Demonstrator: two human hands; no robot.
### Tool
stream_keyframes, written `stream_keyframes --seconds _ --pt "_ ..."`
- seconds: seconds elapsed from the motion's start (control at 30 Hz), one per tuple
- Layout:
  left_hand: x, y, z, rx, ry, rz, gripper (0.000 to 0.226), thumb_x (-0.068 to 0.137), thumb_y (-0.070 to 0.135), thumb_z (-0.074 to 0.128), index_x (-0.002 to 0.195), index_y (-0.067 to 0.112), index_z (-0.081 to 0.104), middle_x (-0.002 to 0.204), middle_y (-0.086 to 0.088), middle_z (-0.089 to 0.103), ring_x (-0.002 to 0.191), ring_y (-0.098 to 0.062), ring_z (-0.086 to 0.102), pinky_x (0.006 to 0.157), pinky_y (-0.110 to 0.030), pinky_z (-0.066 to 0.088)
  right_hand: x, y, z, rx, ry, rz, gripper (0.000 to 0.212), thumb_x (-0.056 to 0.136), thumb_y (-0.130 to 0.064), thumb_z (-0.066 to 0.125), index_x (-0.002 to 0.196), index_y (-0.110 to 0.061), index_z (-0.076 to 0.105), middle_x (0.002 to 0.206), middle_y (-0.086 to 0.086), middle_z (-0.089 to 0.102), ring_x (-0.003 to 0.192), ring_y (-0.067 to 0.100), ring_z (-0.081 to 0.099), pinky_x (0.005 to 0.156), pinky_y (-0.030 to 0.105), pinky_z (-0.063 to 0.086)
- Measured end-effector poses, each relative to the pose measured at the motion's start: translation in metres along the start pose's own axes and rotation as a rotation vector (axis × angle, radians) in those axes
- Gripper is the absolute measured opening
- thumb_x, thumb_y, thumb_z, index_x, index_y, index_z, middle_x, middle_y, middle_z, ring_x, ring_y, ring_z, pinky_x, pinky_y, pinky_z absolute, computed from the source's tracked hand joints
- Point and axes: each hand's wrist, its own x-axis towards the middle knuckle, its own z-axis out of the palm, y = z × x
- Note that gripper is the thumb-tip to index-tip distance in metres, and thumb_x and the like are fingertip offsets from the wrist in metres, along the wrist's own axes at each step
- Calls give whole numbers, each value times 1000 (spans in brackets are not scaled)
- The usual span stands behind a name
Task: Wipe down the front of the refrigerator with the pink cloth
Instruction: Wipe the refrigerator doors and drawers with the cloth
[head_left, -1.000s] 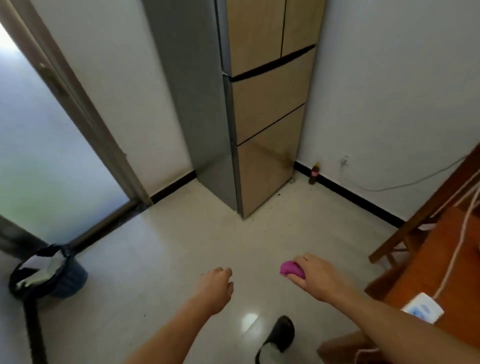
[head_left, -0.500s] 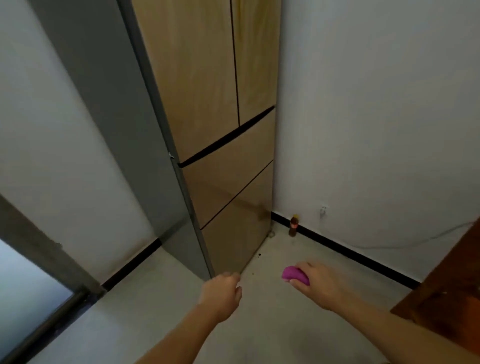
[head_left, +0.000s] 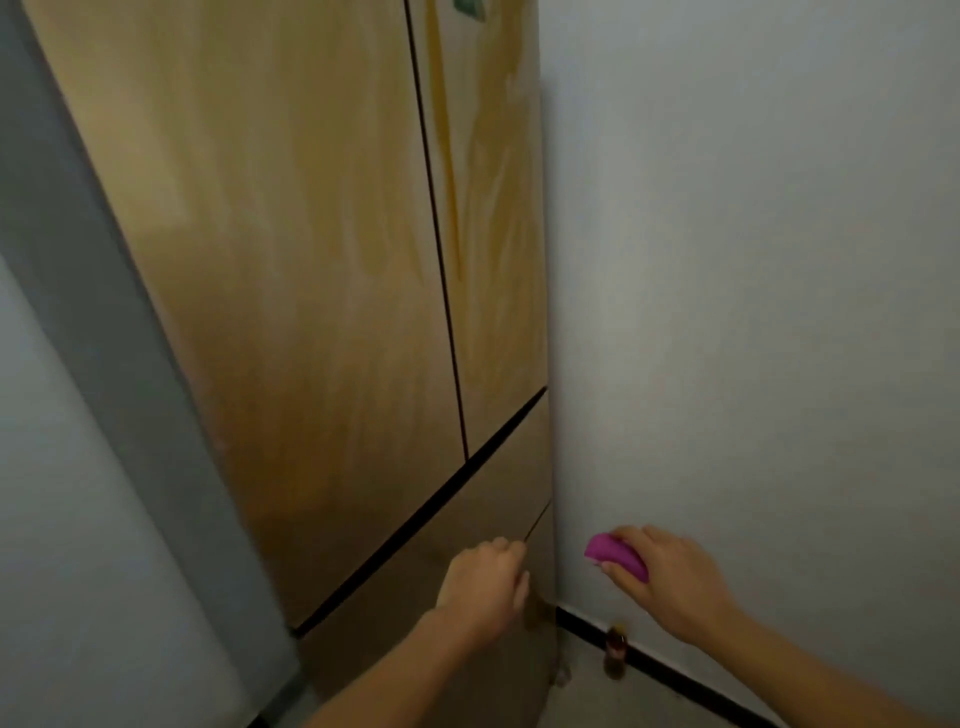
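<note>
The refrigerator (head_left: 322, 270) fills the left and middle of the view, with gold-brown doors, dark seams and a grey side panel. Faint streaks show on its upper doors. My right hand (head_left: 670, 582) is closed on the bunched pink cloth (head_left: 615, 556) in front of the white wall, just right of the refrigerator's edge and not touching the doors. In front of the lower drawer panels hangs my left hand (head_left: 485, 587), loosely curled and holding nothing.
A white wall (head_left: 753, 260) stands directly right of the refrigerator, with a black baseboard (head_left: 670, 670) along the floor. A small brown bottle (head_left: 616, 644) stands on the floor against that baseboard, below my right hand.
The view has closed in on the refrigerator and tilted up, so the doors now fill the frame. Both hands have risen, the cloth still in my right hand.
</note>
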Motion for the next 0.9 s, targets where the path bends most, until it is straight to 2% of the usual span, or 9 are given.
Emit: stream_keyframes --seconds 0.07,0.13,0.3,0.43,0.57,0.63,0.7,0.77,0.9 --pt "35 -7 -16 11 68 2 18 98 28 41 103 15 52 108 -8 58 98 -26 57 81 -38 47 42 12 0 18 61 -26 72 82 -78 14 112 -31 59 85 -9 64 67 10 59 60 23 38" --pt "68 -14 -32 28 139 0 17 98 28 41 101 15 52 106 -7 58 96 -26 57 81 -38 47 86 21 -4 51 97 -58 68 83 -77 18 112 -32 60 83 -8 63 65 10 58 58 23 40" --pt "146 -23 -69 79 393 -31 16 96 26 45 102 17 57 99 0 59 89 -19 58 71 -30 45 194 47 -22 168 160 -157 53 85 -70 30 117 -36 55 91 -9 60 75 9 56 61 23 43" --pt "204 -15 -114 198 631 -139 14 92 24 49 91 16 60 87 0 59 77 -19 58 64 -33 48 280 72 -48 238 240 -302 45 86 -65 39 116 -35 56 93 -8 61 76 9 57 63 25 48" --pt "239 -7 -174 326 925 -230 22 89 27 43 88 16 63 83 2 58 73 -15 54 61 -29 46 349 79 -86 305 306 -457 45 86 -62 41 114 -31 57 86 -14 51 69 3 49 58 12 35" --pt "248 -8 -206 389 1056 -267 25 87 26 44 91 13 65 89 -2 60 80 -18 55 68 -28 43 377 75 -108 353 344 -522 46 86 -62 42 115 -30 57 89 -14 48 70 3 48 59 13 37" --pt "254 -8 -236 446 1125 -311 29 86 26 45 98 10 66 103 -8 62 97 -23 57 81 -31 44 403 68 -129 419 402 -572 47 85 -61 44 114 -27 58 92 -11 47 70 5 49 59 17 41" --pt "259 -10 -261 481 1159 -351 32 87 26 46 106 9 65 117 -13 60 114 -28 53 94 -40 46 427 58 -150 476 471 -607 44 85 -57 50 113 -23 59 97 -7 48 73 7 49 59 16 38" --pt "267 -20 -301 564 1185 -413 42 90 29 41 120 7 61 135 -19 51 133 -35 40 110 -47 36 464 41 -190 584 602 -627 37 88 -50 53 109 -21 60 102 -5 53 81 8 47 58 11 29"
